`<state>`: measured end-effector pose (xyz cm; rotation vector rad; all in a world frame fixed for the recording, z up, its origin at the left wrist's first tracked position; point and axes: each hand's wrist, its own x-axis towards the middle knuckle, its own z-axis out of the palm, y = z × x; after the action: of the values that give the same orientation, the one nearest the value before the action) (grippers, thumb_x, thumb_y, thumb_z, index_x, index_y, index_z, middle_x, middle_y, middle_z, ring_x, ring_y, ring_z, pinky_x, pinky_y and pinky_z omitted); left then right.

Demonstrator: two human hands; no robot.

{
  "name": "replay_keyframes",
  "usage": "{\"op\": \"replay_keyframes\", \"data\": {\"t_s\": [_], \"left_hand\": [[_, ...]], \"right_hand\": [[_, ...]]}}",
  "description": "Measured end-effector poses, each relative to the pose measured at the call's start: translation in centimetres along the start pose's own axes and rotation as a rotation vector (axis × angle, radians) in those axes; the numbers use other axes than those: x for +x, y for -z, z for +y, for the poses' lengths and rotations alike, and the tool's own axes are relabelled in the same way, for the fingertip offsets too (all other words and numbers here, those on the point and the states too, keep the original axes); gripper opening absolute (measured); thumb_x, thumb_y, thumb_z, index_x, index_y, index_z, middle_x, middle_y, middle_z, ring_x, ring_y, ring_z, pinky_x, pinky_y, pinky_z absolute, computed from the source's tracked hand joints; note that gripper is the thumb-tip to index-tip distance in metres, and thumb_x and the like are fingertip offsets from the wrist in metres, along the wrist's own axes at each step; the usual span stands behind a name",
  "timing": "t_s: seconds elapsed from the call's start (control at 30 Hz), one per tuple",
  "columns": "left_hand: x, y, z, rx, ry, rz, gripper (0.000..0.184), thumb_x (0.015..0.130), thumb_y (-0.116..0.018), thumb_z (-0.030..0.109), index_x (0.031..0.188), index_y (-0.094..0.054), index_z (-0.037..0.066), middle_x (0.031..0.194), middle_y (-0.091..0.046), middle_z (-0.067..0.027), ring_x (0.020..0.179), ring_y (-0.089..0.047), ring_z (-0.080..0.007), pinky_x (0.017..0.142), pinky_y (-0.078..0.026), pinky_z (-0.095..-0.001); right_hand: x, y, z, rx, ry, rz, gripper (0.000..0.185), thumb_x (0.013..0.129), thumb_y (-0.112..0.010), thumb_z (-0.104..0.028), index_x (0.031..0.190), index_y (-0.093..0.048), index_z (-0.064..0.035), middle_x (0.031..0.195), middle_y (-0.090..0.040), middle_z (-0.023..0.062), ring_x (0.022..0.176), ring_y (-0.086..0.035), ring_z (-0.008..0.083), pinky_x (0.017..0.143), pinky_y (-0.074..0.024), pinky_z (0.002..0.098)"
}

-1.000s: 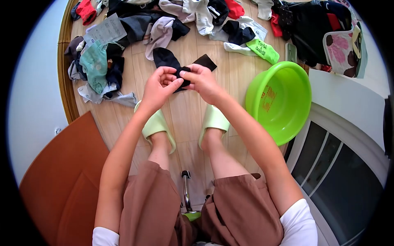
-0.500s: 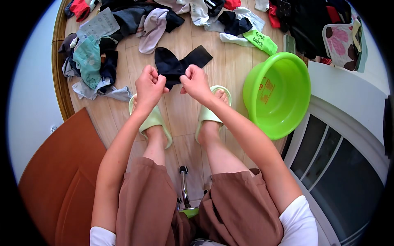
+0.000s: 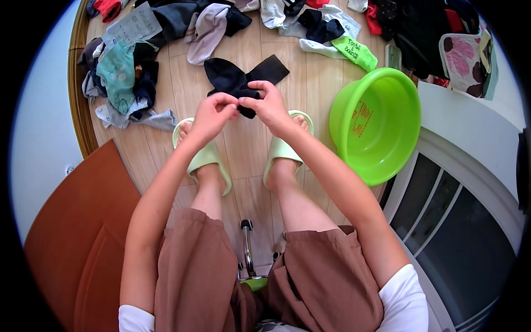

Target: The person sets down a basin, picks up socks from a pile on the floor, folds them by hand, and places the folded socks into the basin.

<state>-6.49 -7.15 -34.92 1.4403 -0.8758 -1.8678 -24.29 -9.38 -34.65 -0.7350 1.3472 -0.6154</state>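
Note:
Between my hands a pair of black socks [image 3: 225,76] is bunched together, one foot pointing up left and the other end up right. My left hand [image 3: 217,115] is closed in a pinch at the near edge of the bunch. My right hand [image 3: 269,112] curls round its right side, thumb toward my left fingertips and index finger over the top. The fold between the hands is partly hidden by the fingers.
Piled clothes and socks lie left, including a teal garment [image 3: 117,77]. More socks, a lime green sock [image 3: 355,52] among them, spread across the far floor. A green basin [image 3: 381,157] stands right, beside a white cabinet [image 3: 459,138]. A brown wooden panel [image 3: 77,238] is at left.
My hands have come closer together. My right fingers have loosened from a fist and now curl round the bunch; my left fist has become a pinch. The view has shifted slightly.

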Motion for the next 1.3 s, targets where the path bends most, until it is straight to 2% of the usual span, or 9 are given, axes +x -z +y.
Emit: {"op": "replay_keyframes", "data": {"t_s": [0.13, 0.23, 0.37, 0.47, 0.5, 0.63, 0.87, 1.1, 1.3], "left_hand": [[1.5, 2.6, 0.4, 0.600, -0.333, 0.233, 0.021, 0.093, -0.056, -0.001, 0.112, -0.063, 0.001, 0.097, -0.067, -0.0048, 0.086, -0.067, -0.0137, 0.075, -0.055, -0.0283], [2.6, 2.4, 3.4, 0.833, -0.609, 0.225, 0.033, 0.080, -0.058, -0.006, 0.110, -0.066, 0.005, 0.117, -0.062, -0.0110, 0.111, -0.059, -0.0282, 0.095, -0.048, -0.0368], [5.3, 3.1, 4.7, 1.254, -0.903, 0.115, 0.032, 0.067, -0.065, -0.003, 0.097, -0.067, 0.006, 0.133, -0.055, -0.0106, 0.128, -0.047, -0.0368, 0.110, -0.034, -0.0492], [6.0, 5.1, 5.5, 1.205, -0.779, -0.108, 0.027, 0.064, -0.067, 0.001, 0.090, -0.064, 0.006, 0.133, -0.056, -0.0110, 0.130, -0.045, -0.0373, 0.113, -0.029, -0.0526], [6.3, 5.6, 5.1, 1.137, -0.835, -0.085, 0.019, 0.066, -0.068, 0.004, 0.084, -0.060, 0.004, 0.114, -0.064, -0.0106, 0.116, -0.057, -0.0307, 0.105, -0.040, -0.0496], [3.7, 6.3, 6.4, 0.638, -0.076, -0.169, 0.015, 0.085, -0.067, 0.014, 0.088, -0.058, 0.003, 0.081, -0.063, -0.0020, 0.077, -0.060, -0.0078, 0.070, -0.057, -0.0328], [1.9, 4.6, 1.7, 0.125, 0.381, -0.124, 0.018, 0.097, -0.062, 0.021, 0.100, -0.061, 0.004, 0.083, -0.064, -0.0025, 0.070, -0.063, -0.0096, 0.061, -0.058, -0.0272], [2.1, 3.8, -2.9, 0.302, 0.227, 0.085, 0.019, 0.098, -0.060, 0.021, 0.094, -0.060, 0.002, 0.076, -0.061, -0.0025, 0.060, -0.060, -0.0103, 0.049, -0.052, -0.0261], [2.2, 3.9, -3.1, 0.169, 0.171, 0.198, 0.021, 0.099, -0.060, 0.023, 0.091, -0.057, 0.003, 0.075, -0.063, -0.0023, 0.060, -0.062, -0.0106, 0.048, -0.051, -0.0255]], "right_hand": [[0.4, 0.1, 0.3, -0.222, 0.162, 0.069, 0.032, 0.078, -0.064, -0.004, 0.110, -0.065, 0.0003, 0.089, -0.067, 0.0091, 0.078, -0.064, 0.0157, 0.071, -0.0522, 0.0302], [-1.3, -0.1, -1.5, -0.342, 0.228, -0.031, 0.023, 0.077, -0.059, -0.004, 0.097, -0.070, -0.0032, 0.083, -0.066, 0.0083, 0.077, -0.063, 0.0161, 0.069, -0.0507, 0.0302], [-2.6, -0.4, -4.0, -0.469, 0.718, -0.168, 0.020, 0.076, -0.057, -0.005, 0.090, -0.071, -0.0046, 0.080, -0.064, 0.0089, 0.077, -0.061, 0.0176, 0.070, -0.0485, 0.0298], [-2.4, 1.7, -5.8, -0.355, 0.605, -0.155, 0.020, 0.077, -0.055, -0.004, 0.090, -0.071, -0.0041, 0.079, -0.064, 0.0074, 0.075, -0.060, 0.0152, 0.068, -0.0482, 0.0286], [-1.9, 2.6, -6.1, -0.224, 0.490, -0.094, 0.022, 0.079, -0.053, -0.002, 0.091, -0.071, -0.0033, 0.081, -0.065, 0.0041, 0.073, -0.059, 0.0127, 0.065, -0.0482, 0.0276], [1.2, 6.5, -5.6, -0.069, 0.257, 0.191, 0.018, 0.090, -0.061, -0.009, 0.105, -0.068, -0.0014, 0.083, -0.067, 0.0036, 0.069, -0.062, 0.0106, 0.063, -0.0504, 0.0259], [6.6, 8.0, -1.2, -0.166, 0.287, 0.258, 0.032, 0.087, -0.072, -0.015, 0.115, -0.065, -0.0003, 0.087, -0.070, 0.0078, 0.070, -0.063, 0.0106, 0.062, -0.0535, 0.0268], [9.2, 8.5, 1.9, -0.404, 0.324, 0.302, 0.042, 0.077, -0.077, -0.011, 0.117, -0.066, -0.0049, 0.102, -0.072, 0.0130, 0.090, -0.069, 0.0216, 0.082, -0.0546, 0.0327], [9.0, 8.5, 2.1, -0.321, 0.296, 0.337, 0.042, 0.079, -0.075, -0.010, 0.119, -0.063, -0.0058, 0.100, -0.070, 0.0138, 0.088, -0.070, 0.0235, 0.078, -0.0557, 0.0353]]}}
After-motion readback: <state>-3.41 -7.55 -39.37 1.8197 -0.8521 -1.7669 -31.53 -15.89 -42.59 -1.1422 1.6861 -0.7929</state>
